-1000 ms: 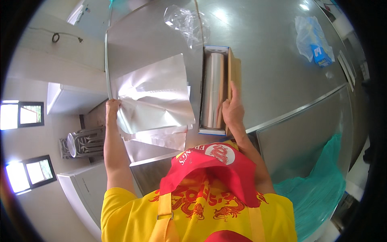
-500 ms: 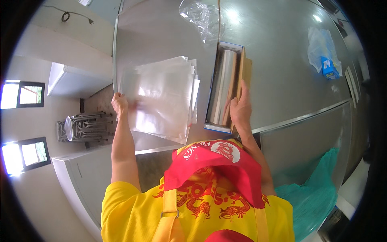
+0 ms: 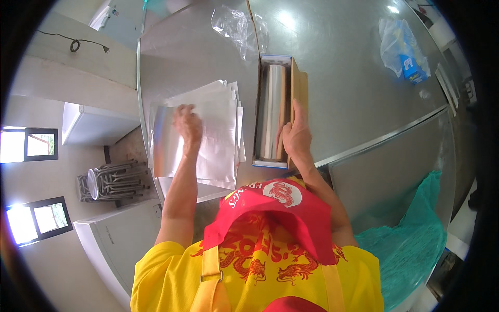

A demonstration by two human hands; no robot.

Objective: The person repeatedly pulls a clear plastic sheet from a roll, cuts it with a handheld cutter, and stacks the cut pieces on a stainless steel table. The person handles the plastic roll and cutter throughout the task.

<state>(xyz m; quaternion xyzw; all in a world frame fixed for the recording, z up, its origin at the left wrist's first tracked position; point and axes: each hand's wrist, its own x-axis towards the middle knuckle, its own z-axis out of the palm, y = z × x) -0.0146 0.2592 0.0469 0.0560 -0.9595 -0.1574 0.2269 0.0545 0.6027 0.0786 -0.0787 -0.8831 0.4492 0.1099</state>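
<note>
On the metal table lies a loose stack of silver foil sheets (image 3: 215,135), their edges unevenly overlapped. My left hand (image 3: 187,125) is over the upper sheet, fingers loosely bent and apart, with nothing visible in them; whether they touch the foil I cannot tell. To the right stands a long foil box (image 3: 290,112), its lid turned back, with a roll of foil (image 3: 273,109) inside. My right hand (image 3: 298,136) grips the box's right side near its front end, thumb inside by the roll and fingers along the cardboard flap.
Crumpled clear plastic (image 3: 235,28) lies beyond the box. At the far right of the metal table (image 3: 348,78) are a plastic bag and a small blue box (image 3: 414,69). Green plastic (image 3: 410,244) drapes at the lower right. Stacked stools (image 3: 112,182) stand on the floor at left.
My left hand has moved right, from the stack's left edge to above the foil. The upper sheet's left part now shows differently. My right hand stays on the box; the view has shifted slightly.
</note>
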